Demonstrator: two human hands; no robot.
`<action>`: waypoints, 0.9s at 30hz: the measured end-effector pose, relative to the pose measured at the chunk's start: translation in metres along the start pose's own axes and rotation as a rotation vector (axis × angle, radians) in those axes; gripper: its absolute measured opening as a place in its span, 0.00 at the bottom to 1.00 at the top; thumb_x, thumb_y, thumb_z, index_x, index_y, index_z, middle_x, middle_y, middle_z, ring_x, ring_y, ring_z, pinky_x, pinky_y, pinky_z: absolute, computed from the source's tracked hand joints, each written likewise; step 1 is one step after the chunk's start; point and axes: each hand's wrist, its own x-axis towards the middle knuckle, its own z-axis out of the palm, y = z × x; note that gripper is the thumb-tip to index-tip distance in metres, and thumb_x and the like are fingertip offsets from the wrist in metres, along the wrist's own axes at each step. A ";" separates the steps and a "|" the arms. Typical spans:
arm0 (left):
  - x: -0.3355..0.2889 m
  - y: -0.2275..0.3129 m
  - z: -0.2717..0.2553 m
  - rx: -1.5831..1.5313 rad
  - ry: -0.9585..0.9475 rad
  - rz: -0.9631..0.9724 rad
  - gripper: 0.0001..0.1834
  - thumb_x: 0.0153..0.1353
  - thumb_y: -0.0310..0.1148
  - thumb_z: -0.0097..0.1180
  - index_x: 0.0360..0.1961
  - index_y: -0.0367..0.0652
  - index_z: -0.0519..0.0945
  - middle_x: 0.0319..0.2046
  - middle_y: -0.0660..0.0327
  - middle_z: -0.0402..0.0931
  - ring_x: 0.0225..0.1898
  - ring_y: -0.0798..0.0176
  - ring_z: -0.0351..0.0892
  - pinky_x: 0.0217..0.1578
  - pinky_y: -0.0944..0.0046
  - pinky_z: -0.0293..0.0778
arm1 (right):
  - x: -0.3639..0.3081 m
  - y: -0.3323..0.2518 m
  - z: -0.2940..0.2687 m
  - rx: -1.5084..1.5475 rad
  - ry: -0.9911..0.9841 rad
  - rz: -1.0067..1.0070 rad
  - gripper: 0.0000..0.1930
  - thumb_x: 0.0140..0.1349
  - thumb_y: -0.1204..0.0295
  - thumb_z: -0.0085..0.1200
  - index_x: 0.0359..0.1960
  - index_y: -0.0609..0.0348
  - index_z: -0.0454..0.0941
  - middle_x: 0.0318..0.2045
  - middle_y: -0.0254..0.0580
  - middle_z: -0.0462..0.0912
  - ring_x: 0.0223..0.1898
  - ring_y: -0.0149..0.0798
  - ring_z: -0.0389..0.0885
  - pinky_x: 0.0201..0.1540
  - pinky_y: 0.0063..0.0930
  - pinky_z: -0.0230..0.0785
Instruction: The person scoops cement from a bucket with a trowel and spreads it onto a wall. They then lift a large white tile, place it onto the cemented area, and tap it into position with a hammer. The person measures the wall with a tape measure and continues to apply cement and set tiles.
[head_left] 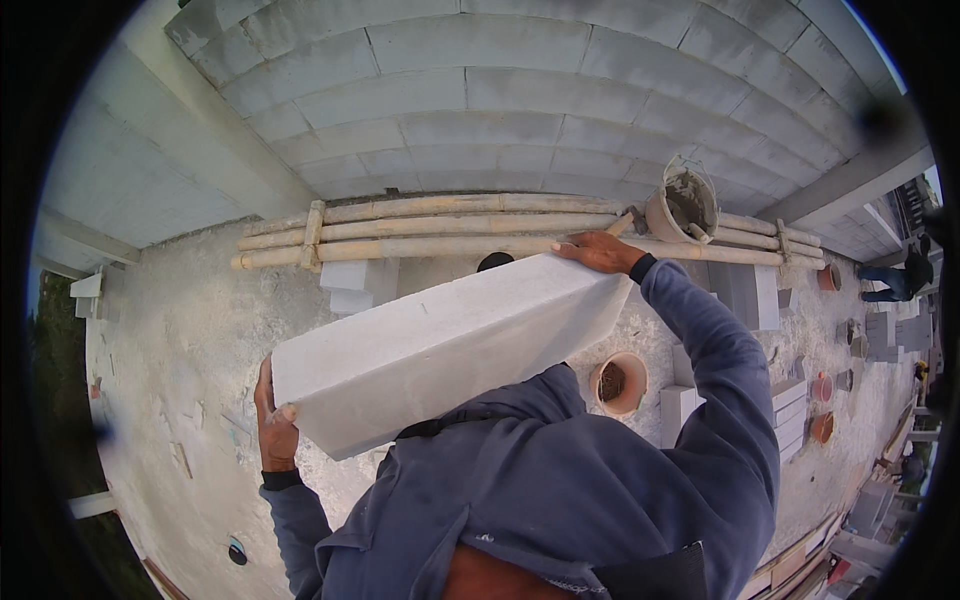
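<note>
A long pale grey concrete block (pixel 440 340) is held in front of my body, tilted so its right end is farther away and higher in view. My left hand (pixel 276 422) grips its left end, with the thumb on the near face and the fingers along the end. My right hand (pixel 600 250) lies over the far right corner, fingers bent across the top edge; its palm side is hidden. Beyond the block runs a bamboo pole platform (pixel 450 228), and a mortar bucket (pixel 684 203) stands on its right part.
A wall of grey blocks (pixel 520 95) rises behind the poles. White blocks (pixel 360 284) sit under the platform's left part. An orange bucket (pixel 620 384) stands on the concrete floor (pixel 190 370) near my right side. More blocks (pixel 790 415) and buckets lie farther right, where another person (pixel 895 275) stands.
</note>
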 end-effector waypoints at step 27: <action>0.257 -0.041 -0.082 1.447 -0.892 -0.106 0.58 0.33 0.54 0.79 0.65 0.36 0.69 0.47 0.46 0.74 0.51 0.44 0.79 0.47 0.45 0.81 | 0.160 -0.118 0.011 -0.489 0.029 -0.609 0.60 0.34 0.59 0.75 0.77 0.42 0.60 0.52 0.63 0.70 0.52 0.60 0.72 0.60 0.52 0.63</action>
